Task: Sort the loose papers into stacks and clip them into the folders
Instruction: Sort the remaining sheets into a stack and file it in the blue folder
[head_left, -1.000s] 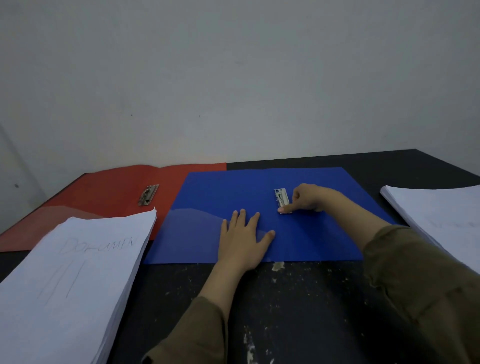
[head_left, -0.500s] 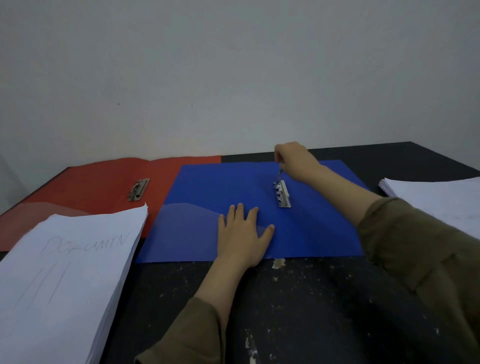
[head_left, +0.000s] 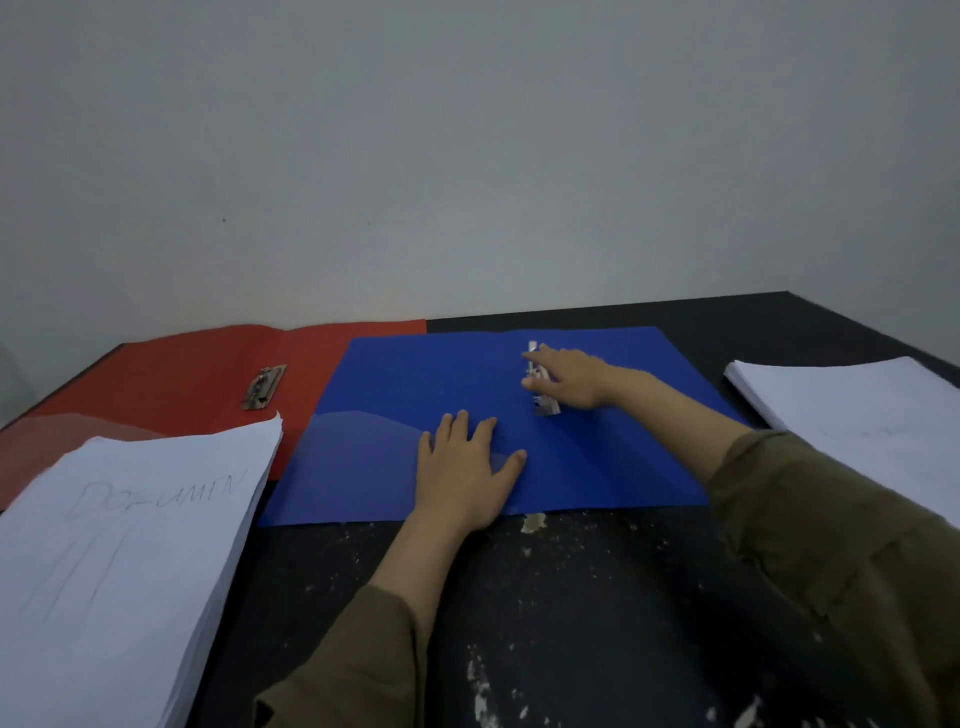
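A blue folder (head_left: 431, 395) is lying open and flat on the dark table (head_left: 597, 597), close to the person. The left hand (head_left: 465, 470) is pressing down on the folder's near part with the palm flat and the fingers straight and spread. The right hand (head_left: 569, 376) is reaching over the folder's middle, where the metal clip (head_left: 543, 397) is standing raised from the blue sheet; the forefinger and thumb are sitting on either side of the clip, apparently pinching it, though the blur is hiding the exact contact. A red folder (head_left: 182, 384) is lying open to the left, its far edge partly under the blue one, with its own clip (head_left: 264, 387) lying flat. A thick stack of paper (head_left: 119, 561) with pencil writing on top is resting at the near left, overlapping the red folder. Another stack (head_left: 857, 410) is sitting at the right, beside the right sleeve (head_left: 831, 530).
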